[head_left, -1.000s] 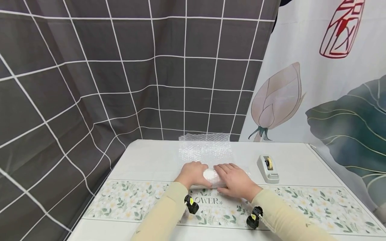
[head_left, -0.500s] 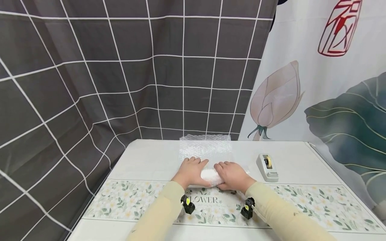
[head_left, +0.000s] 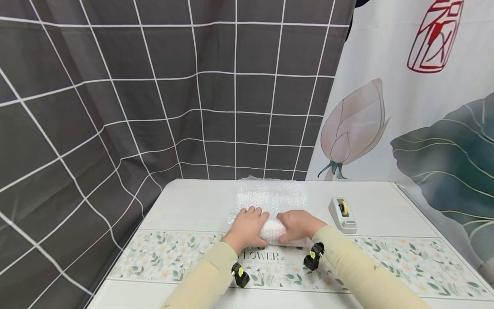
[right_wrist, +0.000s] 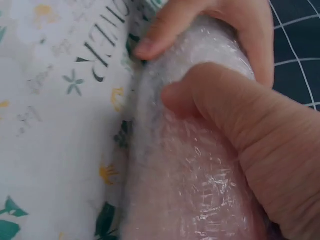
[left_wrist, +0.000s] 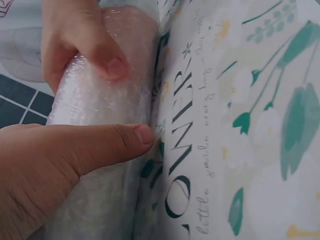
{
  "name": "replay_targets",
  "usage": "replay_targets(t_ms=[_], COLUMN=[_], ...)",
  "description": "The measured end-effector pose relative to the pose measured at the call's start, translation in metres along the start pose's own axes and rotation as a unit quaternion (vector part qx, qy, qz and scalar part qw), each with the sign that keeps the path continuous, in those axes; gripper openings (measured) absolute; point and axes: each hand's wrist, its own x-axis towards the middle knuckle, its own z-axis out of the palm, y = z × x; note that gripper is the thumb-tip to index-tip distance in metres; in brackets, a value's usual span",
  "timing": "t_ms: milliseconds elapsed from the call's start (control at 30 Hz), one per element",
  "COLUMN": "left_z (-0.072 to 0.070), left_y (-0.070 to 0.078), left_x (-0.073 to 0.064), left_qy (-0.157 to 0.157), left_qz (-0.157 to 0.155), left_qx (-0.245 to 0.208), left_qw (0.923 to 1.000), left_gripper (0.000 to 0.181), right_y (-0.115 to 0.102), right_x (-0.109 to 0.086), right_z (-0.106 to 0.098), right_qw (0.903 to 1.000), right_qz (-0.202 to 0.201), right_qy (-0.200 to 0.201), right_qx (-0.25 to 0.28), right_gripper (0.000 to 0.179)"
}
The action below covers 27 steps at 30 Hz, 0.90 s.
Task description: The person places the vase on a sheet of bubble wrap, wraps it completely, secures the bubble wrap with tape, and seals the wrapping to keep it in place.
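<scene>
A roll of bubble wrap [head_left: 272, 231] lies crosswise over the printed strip of the table. From it a flat sheet of bubble wrap [head_left: 272, 195] stretches to the table's far edge. My left hand [head_left: 248, 227] grips the roll's left part, its thumb [left_wrist: 122, 142] across the near side in the left wrist view. On the right part, my right hand [head_left: 299, 225] grips with its thumb [right_wrist: 220, 95] pressed on the film. Something pinkish shows blurrily through the layers in the right wrist view; what is wrapped inside is hidden.
A white tape dispenser [head_left: 342, 215] with a yellow roll stands right of the sheet. The table cover [head_left: 173, 257] has a floral strip with lettering. A dark grid curtain [head_left: 216, 98] hangs behind, and a lotus-print cloth [head_left: 355, 128] to the right.
The bubble wrap sheet has shifted right and its far edge has come a little nearer. Both hands have re-gripped the roll, the right fingers now curled more over it. The tape dispenser has stayed put.
</scene>
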Motion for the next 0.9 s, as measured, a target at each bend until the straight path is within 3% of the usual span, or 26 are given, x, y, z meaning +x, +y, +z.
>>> replay_targets(t_ms=[200,333,467,533,733,900], left_z=[0.008,0.011,0.011,0.01,0.004,-0.003], left_y=[-0.001,-0.002,-0.003,-0.004,-0.007,-0.01], left_x=[0.002,0.005,0.009,0.01,0.015,0.017], left_qy=[0.015,0.018,0.014,0.009,-0.038,-0.09], left_qz=[0.002,0.003,0.002,0.0,-0.018,-0.03], left_qx=[-0.01,-0.011,-0.029,-0.044,-0.097,-0.145], left_qw=[0.9998,0.9998,0.9995,0.999,0.9944,0.9849], left_gripper=[0.076,0.074,0.071,0.068,0.057,0.055], right_y=[0.004,0.005,0.0,-0.003,-0.014,-0.014], right_x=[0.003,0.0,-0.008,-0.013,-0.028,-0.033], right_z=[-0.001,0.0,-0.003,-0.004,0.002,0.009], right_qw=[0.9951,0.9962,0.9992,0.9993,0.9935,0.9853], right_qz=[0.029,0.024,0.028,0.03,0.01,-0.003], right_qy=[-0.047,-0.035,-0.005,0.02,0.079,0.109], right_qx=[0.082,0.075,0.029,-0.004,-0.081,-0.131], right_gripper=[0.033,0.053,0.086,0.094,0.094,0.087])
